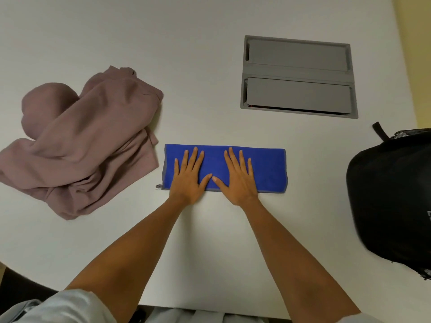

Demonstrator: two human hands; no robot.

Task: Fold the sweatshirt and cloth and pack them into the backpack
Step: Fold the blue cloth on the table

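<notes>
White bench carries all items. At centre we find the blue cloth folded into a long strip — our left hand and right hand lie flat on it, fingers spread, thumbs touching. At nine o'clock the pink sweatshirt sits crumpled, unfolded. At three o'clock — the black backpack. A grey hatch sits at one o'clock.
</notes>
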